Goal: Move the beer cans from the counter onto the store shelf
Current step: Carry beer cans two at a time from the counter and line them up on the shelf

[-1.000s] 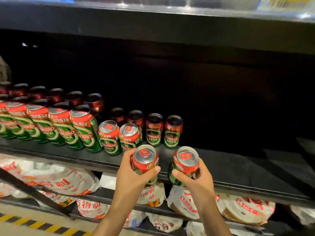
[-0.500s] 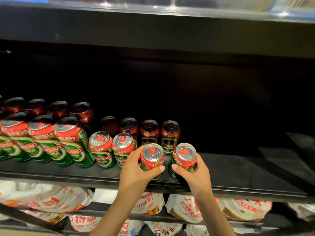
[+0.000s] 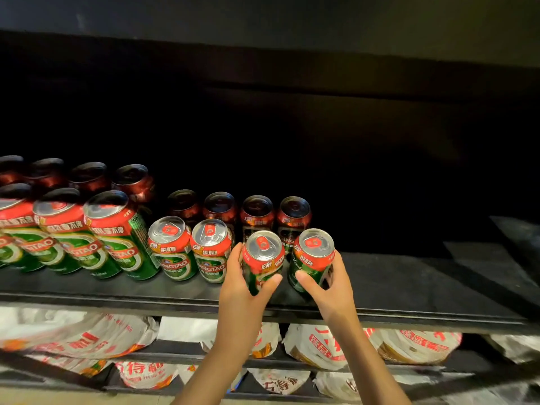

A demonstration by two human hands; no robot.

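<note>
Nearest to me, my left hand (image 3: 242, 283) wraps a red-topped green aluminium beer can (image 3: 262, 261), thumb across the front of the label and fingers curled round its left side. Just to its right, my right hand (image 3: 328, 290) holds a second red-and-green beer can (image 3: 312, 258) the same way, thumb on the near face, fingers behind. Both cans are tipped slightly towards me, and I cannot tell whether their bases touch the black store shelf (image 3: 409, 287) yet or hang just above its near edge.

I judge these cans rigid enough while sealed, moderately heavy if full, and smooth-walled, so a mid-body wrap is the sound hold; squeezing near the rim gains nothing, and a thin wall dents if knocked against a neighbour.

Just left of my left hand stand two short green cans (image 3: 191, 252), upright in the front row, almost touching my knuckles. Behind my held pair, farther in, is a row of four short cans in shadow (image 3: 257, 213). Farther left stand the taller green cans (image 3: 117, 235), with another dark row behind them. To the right the shelf is bare.
</note>
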